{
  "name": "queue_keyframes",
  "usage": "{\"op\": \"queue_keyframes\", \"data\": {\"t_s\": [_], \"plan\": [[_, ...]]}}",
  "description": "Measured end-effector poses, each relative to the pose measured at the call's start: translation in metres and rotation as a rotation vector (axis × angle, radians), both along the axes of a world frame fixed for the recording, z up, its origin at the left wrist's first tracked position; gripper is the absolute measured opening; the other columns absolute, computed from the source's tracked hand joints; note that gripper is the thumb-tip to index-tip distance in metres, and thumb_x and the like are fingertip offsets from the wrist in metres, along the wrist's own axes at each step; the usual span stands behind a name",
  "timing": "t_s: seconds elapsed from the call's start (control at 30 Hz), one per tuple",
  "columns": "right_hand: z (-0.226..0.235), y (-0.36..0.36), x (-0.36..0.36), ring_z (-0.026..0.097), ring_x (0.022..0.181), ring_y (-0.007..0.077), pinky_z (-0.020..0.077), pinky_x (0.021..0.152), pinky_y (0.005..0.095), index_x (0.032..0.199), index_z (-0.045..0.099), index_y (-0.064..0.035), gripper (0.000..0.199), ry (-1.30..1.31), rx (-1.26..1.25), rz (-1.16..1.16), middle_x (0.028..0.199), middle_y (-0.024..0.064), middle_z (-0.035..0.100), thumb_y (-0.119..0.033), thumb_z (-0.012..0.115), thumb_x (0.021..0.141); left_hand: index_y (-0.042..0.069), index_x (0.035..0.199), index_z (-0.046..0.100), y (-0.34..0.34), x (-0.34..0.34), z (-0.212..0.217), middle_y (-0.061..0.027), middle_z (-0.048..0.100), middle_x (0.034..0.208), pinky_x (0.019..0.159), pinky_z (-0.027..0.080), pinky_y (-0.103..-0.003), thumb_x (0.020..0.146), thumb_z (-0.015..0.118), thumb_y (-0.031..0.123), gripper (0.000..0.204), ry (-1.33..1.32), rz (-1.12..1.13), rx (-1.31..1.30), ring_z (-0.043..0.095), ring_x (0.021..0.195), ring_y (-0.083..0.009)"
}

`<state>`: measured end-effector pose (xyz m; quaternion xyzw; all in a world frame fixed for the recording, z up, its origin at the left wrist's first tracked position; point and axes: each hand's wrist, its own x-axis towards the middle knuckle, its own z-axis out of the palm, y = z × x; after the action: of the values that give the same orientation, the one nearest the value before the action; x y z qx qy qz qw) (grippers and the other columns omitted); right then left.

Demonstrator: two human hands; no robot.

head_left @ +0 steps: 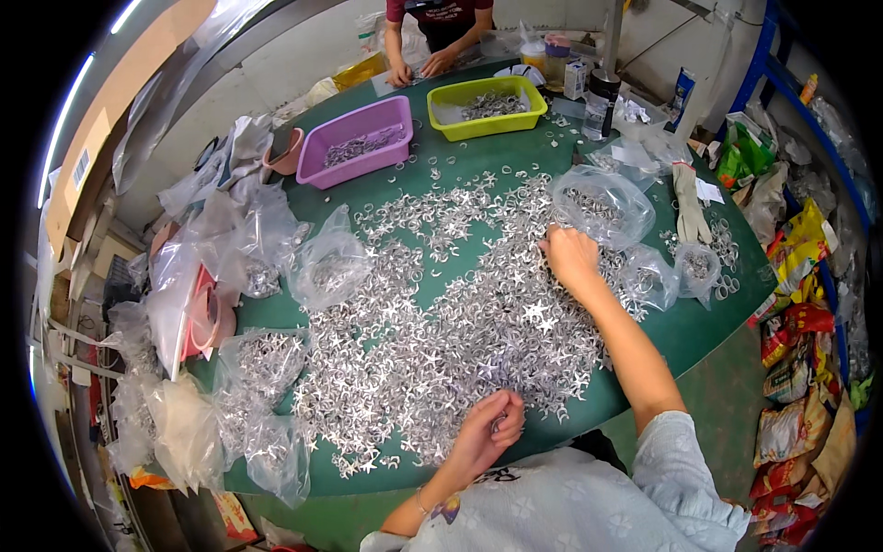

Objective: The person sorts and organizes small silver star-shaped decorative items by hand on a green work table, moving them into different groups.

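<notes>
Mostly unsorted: silver star-shaped pieces (441, 340) heaped loose across the green tabletop (708, 322), only some bagged or in trays. Left hand (487, 428) curled at the near edge, fingers closed, probably around a few pieces. Right hand (570, 258) reaching into the pile, fingers bent down, touching pieces beside a clear bag (602, 204).

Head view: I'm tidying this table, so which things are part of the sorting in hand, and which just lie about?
In use:
left hand, closed over small pieces
right hand, on the pile
silver star pieces
clear bags
purple tray
green tray

Lying about:
glove
snack packets
dark bottle
</notes>
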<state>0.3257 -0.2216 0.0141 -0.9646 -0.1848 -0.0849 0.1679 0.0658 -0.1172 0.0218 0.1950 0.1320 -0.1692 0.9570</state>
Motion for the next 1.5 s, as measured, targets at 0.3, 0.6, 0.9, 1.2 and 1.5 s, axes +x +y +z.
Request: {"op": "queue_keyframes", "data": {"t_s": [0.3, 0.6, 0.9, 1.2, 1.5], "plan": [[-0.009, -0.013, 0.021, 0.061, 0.058, 0.0269, 0.0481, 0.051, 0.0377, 0.065, 0.060, -0.0011, 0.004, -0.101, -0.069, 0.174, 0.066, 0.0137, 0.062, 0.000, 0.057, 0.068, 0.004, 0.090, 0.050, -0.016, 0.001, 0.002, 0.0015, 0.032, 0.061, 0.043, 0.023, -0.018, 0.092, 0.042, 0.020, 0.018, 0.028, -0.025, 0.012, 0.027, 0.047, -0.0052], [0.011, -0.057, -0.056, 0.022, 0.037, 0.0013, 0.0161, 0.031, 0.0178, 0.076, 0.049, -0.0090, 0.012, 1.407, 1.516, 0.138, 0.049, -0.0089, 0.026, -0.009, 0.052, 0.087, 0.002, 0.090, 0.051, -0.023, -0.004, 0.002, 0.0024, 0.034, 0.060, 0.042, 0.023, -0.017, 0.092, 0.043, 0.020, 0.019, 0.065, -0.010, -0.003, 0.028, 0.047, -0.0045], [0.025, -0.062, -0.105, 0.024, 0.040, 0.0004, 0.0187, 0.036, 0.0174, 0.079, 0.054, -0.0077, 0.007, 1.417, 1.458, 0.197, 0.050, -0.0082, 0.035, -0.010, 0.055, 0.085, 0.004, 0.091, 0.052, -0.028, -0.003, -0.003, 0.0022, 0.033, 0.061, 0.043, 0.026, -0.018, 0.093, 0.040, 0.023, 0.022, 0.107, -0.043, -0.020, 0.030, 0.049, -0.0055], [0.025, -0.069, -0.151, 0.043, 0.051, 0.0048, 0.0357, 0.048, 0.0206, 0.108, 0.056, -0.0039, 0.024, 0.864, 0.678, 0.665, 0.065, -0.0040, 0.054, -0.011, 0.052, 0.086, 0.005, 0.092, 0.053, -0.046, 0.022, 0.022, 0.0018, 0.036, 0.064, 0.046, 0.031, -0.018, 0.092, 0.041, 0.024, 0.023, 0.465, 0.130, -0.038, 0.036, 0.054, -0.0078], [-0.012, -0.119, -0.090, 0.041, 0.050, 0.0080, 0.0333, 0.046, 0.0265, 0.099, 0.059, -0.0027, 0.019, 0.666, 0.910, -0.017, 0.058, -0.0037, 0.047, -0.014, 0.052, 0.086, 0.002, 0.103, 0.051, -0.039, 0.009, -0.027, 0.0002, 0.045, 0.074, 0.051, 0.037, -0.019, 0.090, 0.047, 0.021, 0.023, 0.336, -0.035, -0.090, 0.044, 0.065, -0.0085]]}}
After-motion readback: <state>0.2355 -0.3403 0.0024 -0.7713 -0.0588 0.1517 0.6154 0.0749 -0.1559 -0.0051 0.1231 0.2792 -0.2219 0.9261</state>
